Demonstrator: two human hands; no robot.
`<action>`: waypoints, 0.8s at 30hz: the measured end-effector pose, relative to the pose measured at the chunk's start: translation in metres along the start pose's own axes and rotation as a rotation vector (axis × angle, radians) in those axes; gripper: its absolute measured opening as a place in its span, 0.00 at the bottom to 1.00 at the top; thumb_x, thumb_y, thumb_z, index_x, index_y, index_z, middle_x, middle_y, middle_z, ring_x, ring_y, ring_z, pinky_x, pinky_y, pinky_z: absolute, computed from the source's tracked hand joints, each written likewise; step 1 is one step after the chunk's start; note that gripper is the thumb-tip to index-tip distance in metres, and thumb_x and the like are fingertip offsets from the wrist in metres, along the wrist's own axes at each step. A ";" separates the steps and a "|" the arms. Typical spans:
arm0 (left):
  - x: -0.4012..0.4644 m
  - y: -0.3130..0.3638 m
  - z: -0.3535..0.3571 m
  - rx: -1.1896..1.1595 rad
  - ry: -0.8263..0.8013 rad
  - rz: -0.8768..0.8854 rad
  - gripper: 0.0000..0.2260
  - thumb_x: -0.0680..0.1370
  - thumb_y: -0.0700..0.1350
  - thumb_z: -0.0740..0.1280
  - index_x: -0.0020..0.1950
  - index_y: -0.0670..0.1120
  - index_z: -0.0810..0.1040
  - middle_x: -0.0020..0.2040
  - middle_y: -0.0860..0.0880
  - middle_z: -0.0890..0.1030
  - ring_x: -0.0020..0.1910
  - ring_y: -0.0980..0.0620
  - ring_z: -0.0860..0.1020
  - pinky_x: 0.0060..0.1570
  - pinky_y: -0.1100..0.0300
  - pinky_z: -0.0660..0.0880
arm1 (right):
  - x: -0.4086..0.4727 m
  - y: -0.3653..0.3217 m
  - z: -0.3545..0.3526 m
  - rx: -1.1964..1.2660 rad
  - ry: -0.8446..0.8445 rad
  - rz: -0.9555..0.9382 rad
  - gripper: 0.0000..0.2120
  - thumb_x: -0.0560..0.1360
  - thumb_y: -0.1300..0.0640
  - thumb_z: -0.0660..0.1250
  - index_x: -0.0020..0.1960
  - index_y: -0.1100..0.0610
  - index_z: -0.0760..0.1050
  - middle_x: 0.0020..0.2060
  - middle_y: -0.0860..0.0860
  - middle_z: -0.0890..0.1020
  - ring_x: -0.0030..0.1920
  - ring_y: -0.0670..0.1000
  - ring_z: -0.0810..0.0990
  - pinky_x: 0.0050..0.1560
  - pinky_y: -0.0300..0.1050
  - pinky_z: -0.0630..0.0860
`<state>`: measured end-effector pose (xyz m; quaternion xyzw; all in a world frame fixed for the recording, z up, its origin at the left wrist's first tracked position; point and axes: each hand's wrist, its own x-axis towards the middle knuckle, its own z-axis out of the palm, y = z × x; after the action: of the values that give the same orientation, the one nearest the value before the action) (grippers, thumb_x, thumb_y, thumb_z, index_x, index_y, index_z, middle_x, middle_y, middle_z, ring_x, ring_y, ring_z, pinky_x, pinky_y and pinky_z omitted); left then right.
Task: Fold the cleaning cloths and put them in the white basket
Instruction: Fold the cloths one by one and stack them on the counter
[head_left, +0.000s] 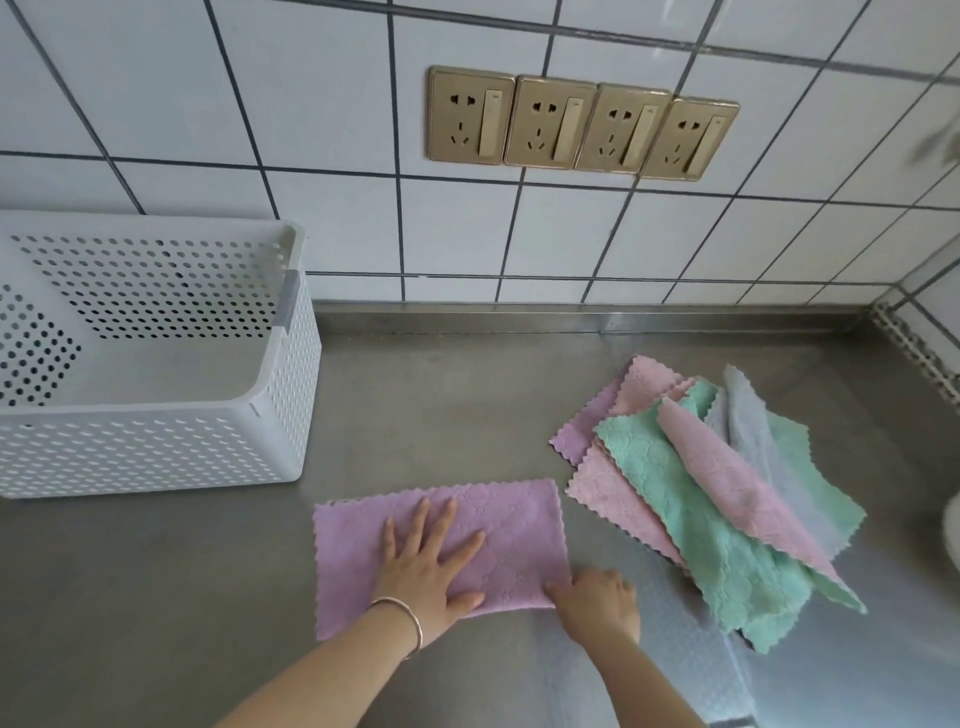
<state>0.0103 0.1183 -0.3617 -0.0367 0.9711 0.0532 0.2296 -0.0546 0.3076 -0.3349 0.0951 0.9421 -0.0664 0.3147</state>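
Head cam: fold step, left hand (427, 564) flat on purple cloth (498, 525), right hand (597, 597) pinching its corner; next, fold over w/ that grip.

Stainless steel counter (441, 405) with a basket and cleaning cloths lying on it.
A white perforated basket (156, 447) stands at the left, near the tiled wall. A purple cloth (519, 525) lies flat toward the front edge, well apart from the basket. To its right, a loose overlapping pile of cloths (691, 499) in pink, green, purple and grey spreads toward the corner.
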 end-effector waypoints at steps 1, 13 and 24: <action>0.001 0.001 -0.003 0.006 0.015 0.010 0.29 0.68 0.68 0.51 0.69 0.66 0.59 0.77 0.50 0.51 0.75 0.41 0.50 0.60 0.26 0.61 | 0.000 0.000 0.000 0.031 -0.011 -0.008 0.19 0.73 0.44 0.61 0.57 0.55 0.76 0.57 0.55 0.75 0.61 0.55 0.71 0.56 0.45 0.71; 0.000 0.016 -0.086 -1.096 0.134 -0.232 0.12 0.76 0.51 0.63 0.36 0.47 0.74 0.41 0.41 0.80 0.40 0.47 0.74 0.48 0.54 0.73 | -0.055 -0.063 0.017 0.172 0.724 -0.923 0.07 0.61 0.62 0.56 0.38 0.53 0.63 0.28 0.50 0.72 0.32 0.49 0.65 0.32 0.41 0.61; -0.020 -0.035 -0.066 -1.318 0.399 -0.570 0.03 0.75 0.39 0.65 0.46 0.46 0.74 0.42 0.46 0.78 0.43 0.46 0.76 0.40 0.62 0.71 | -0.066 -0.085 0.050 0.107 0.604 -1.048 0.36 0.47 0.63 0.71 0.54 0.54 0.69 0.50 0.48 0.74 0.45 0.50 0.68 0.40 0.38 0.75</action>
<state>0.0021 0.0762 -0.2974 -0.4263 0.7141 0.5551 -0.0159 0.0078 0.2069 -0.3288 -0.3510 0.9066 -0.2298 -0.0465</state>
